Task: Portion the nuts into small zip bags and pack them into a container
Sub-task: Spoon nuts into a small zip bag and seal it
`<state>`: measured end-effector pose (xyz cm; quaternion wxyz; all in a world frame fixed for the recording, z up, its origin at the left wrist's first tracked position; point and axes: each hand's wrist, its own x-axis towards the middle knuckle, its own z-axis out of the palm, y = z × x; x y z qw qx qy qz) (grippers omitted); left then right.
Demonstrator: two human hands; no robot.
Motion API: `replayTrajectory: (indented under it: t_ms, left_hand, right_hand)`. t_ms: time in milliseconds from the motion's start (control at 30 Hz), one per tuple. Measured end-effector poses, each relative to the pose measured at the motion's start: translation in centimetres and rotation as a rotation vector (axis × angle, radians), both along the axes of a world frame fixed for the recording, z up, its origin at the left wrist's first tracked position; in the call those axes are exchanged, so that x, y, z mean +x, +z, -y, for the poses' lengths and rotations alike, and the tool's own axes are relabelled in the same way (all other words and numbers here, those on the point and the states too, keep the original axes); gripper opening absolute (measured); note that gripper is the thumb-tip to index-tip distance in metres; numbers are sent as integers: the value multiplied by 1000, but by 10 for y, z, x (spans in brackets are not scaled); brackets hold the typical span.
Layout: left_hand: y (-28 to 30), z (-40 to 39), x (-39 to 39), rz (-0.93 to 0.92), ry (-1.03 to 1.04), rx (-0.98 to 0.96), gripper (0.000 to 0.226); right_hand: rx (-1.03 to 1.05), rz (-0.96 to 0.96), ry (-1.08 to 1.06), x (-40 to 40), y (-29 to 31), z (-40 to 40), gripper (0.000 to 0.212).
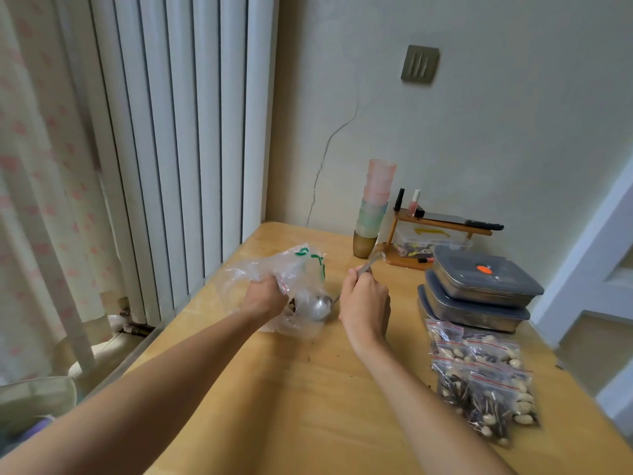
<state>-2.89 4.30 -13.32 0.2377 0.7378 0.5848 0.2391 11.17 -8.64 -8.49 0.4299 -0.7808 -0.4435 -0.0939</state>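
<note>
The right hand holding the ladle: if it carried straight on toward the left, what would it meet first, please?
Most likely the clear plastic bag, where the ladle bowl already sits at its mouth. The right hand would then near the left hand; depth is uncertain.

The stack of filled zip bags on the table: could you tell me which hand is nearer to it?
Right. The right hand, gripping the spoon, is just left of the filled zip bags; the left hand holds the plastic bag farther left.
</note>
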Motion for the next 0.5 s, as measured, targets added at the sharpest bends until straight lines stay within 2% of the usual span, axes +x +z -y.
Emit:
replayTrajectory:
  t_ms: [33, 233, 367, 500]
  left_hand:
    - [-2, 0, -2, -4, 3, -29, 4]
    - [2, 4, -3, 12, -10, -52, 12]
    - [5, 12, -2, 22, -21, -24, 20]
    - [9, 15, -4, 23, -30, -57, 9]
  right_hand:
    - [8, 38, 11, -1, 0, 0, 37]
    - [151, 250, 195, -9, -6, -6, 27]
    - [307, 282, 256, -11, -7, -4, 34]
    - [363, 252, 280, -10, -1, -3, 36]
